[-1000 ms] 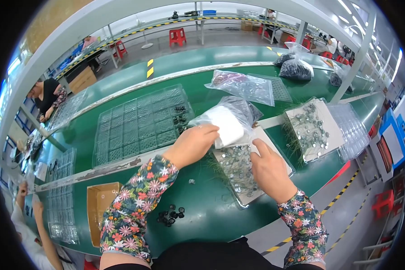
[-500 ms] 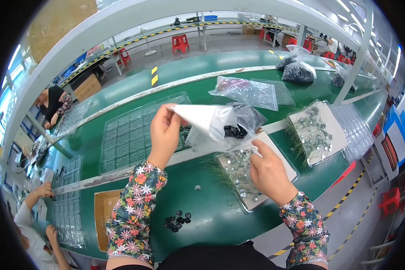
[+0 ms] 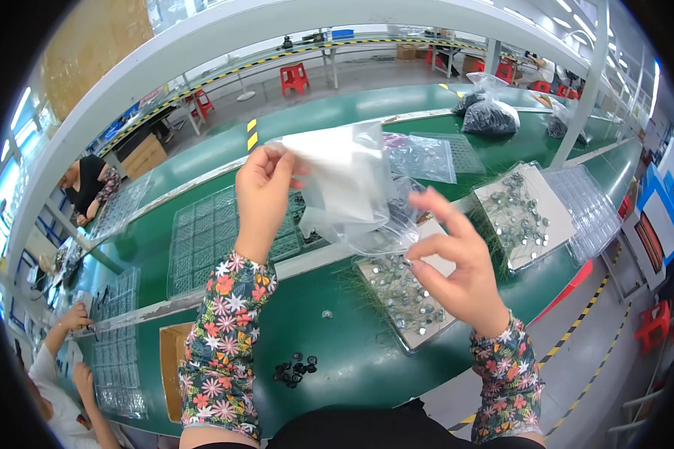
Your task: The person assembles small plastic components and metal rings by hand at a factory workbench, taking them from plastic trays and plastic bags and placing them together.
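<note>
In front of me my left hand [image 3: 266,187] pinches the upper left corner of a clear plastic bag [image 3: 348,172], which hangs spread out with a whitish, shiny face. My right hand [image 3: 457,258] is beside the bag's lower right corner, its index finger raised. Thumb and middle finger come together at a tiny dark spot, too small to name. Beneath that hand, a pale board [image 3: 408,299] carries many small round metallic parts with thin green wires. Behind the hanging bag, another bag of dark parts [image 3: 404,198] is partly hidden.
Small black round parts [image 3: 295,370] lie near me, beside a cardboard box [image 3: 174,367]. A second board of wired parts [image 3: 523,217] and clear trays [image 3: 583,213] are at right. Another clear tray [image 3: 210,239] and filled bags [image 3: 490,116] sit farther off. Co-workers are at left.
The plastic bag has gone from a folded cone shape to spread out and hanging higher. My right hand's index finger has lifted away from the thumb.
</note>
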The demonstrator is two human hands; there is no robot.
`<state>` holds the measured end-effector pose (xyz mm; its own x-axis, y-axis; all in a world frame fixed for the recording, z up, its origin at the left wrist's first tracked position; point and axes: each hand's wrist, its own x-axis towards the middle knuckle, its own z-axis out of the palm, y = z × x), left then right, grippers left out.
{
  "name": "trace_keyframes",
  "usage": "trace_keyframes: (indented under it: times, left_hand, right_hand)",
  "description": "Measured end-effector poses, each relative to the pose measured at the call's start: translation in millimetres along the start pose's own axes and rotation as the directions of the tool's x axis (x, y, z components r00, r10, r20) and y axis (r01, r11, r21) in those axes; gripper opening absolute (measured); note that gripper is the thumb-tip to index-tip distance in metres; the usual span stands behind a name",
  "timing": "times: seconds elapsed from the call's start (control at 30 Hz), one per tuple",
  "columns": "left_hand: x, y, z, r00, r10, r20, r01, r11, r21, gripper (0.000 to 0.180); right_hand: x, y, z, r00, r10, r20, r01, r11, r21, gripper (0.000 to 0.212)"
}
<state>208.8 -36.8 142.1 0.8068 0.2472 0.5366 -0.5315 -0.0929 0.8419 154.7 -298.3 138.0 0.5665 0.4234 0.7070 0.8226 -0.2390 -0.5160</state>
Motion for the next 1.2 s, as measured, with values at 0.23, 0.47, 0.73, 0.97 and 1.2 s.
trace_keyframes:
  times: [0.23, 0.47, 0.73, 0.97, 1.2]
  left_hand:
    - [-24.0, 51.0, 32.8, 0.975, 0.175, 0.137, -0.188, 0.978, 0.088, 0.008]
    - [-27.4, 55.9, 30.8, 0.95, 0.014, 0.31, 0.038, 0.986, -0.161, 0.011]
    - [-18.6, 61.0, 51.1, 0.921, 0.029, 0.388, 0.062, 0.974, -0.22, 0.018]
    - [-18.2, 67.7, -5.3, 0.978, -0.015, 0.21, 0.003, 0.999, 0.055, 0.04]
    - [-103.2, 71.4, -100.6, 0.979, -0.184, -0.091, 0.205, 0.891, 0.404, 0.028]
  right_hand:
    - [25.1, 4.6, 5.1, 0.985, -0.026, -0.173, 0.024, 1.0, -0.016, 0.009]
    - [15.8, 17.7, -6.1, 0.988, 0.047, -0.146, -0.006, 0.964, 0.267, 0.009]
    - [32.1, 6.8, -34.2, 0.919, 0.395, -0.021, -0.307, 0.746, 0.591, 0.006]
    - [102.5, 75.9, -89.3, 0.921, -0.348, -0.175, 0.062, 0.574, -0.816, 0.006]
    - [73.5, 279.0, -45.8, 0.994, -0.017, 0.108, 0.109, 0.238, -0.965, 0.011]
